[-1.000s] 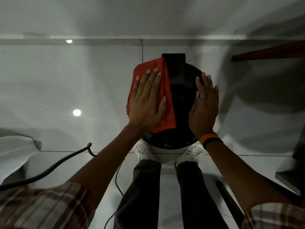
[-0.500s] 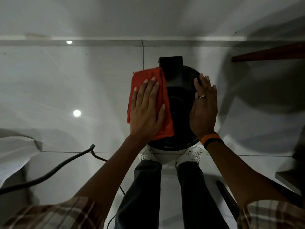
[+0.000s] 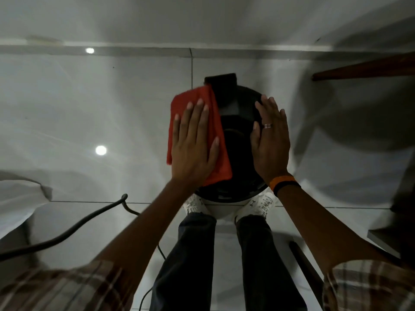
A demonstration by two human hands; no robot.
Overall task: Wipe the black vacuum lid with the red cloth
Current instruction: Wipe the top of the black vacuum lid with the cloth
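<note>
The round black vacuum lid sits on top of the vacuum in front of my feet, with a black handle block at its far edge. The red cloth lies folded over the lid's left half and hangs past its left rim. My left hand presses flat on the cloth, fingers spread and pointing away from me. My right hand, with a ring and an orange-and-black wristband, rests flat on the lid's right side, holding nothing.
A black hose curves over the tiled floor at the left, beside a white sheet. A thin cable runs by my left leg. A dark wooden bar and dark furniture stand at the right.
My left hand has slid the red cloth leftward and slightly toward me, so it overhangs the lid's left rim more. My right hand has stayed in place on the lid.
</note>
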